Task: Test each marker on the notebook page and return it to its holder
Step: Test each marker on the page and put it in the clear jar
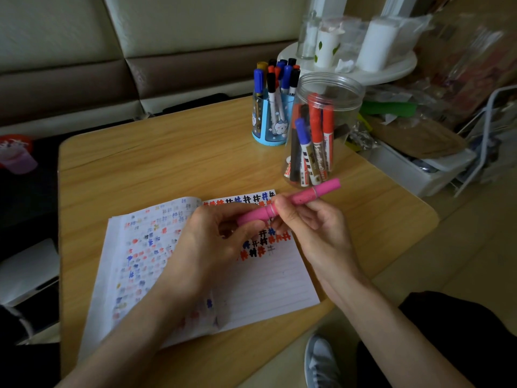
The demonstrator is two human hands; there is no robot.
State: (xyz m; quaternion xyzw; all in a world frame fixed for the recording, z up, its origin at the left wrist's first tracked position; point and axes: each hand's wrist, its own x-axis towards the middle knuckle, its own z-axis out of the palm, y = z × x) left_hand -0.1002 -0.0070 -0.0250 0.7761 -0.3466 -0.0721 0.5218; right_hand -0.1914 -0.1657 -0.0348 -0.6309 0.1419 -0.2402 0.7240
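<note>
A pink marker (303,196) lies slanted above the open notebook (260,284), capped at both ends. My left hand (212,239) grips its lower left end. My right hand (310,222) pinches its middle, fingers curled round the barrel. The right-hand page carries rows of red, blue and black test marks near its top. A clear plastic jar (324,91) with red, blue and black markers stands just behind the pink marker. A blue pen holder (270,135) full of markers stands left of the jar.
The wooden table (167,152) ends at a rounded right corner. A white round stand (363,74) with bottles is behind the jar. Cluttered bins fill the right side. A grey shoe (320,359) shows below the table edge.
</note>
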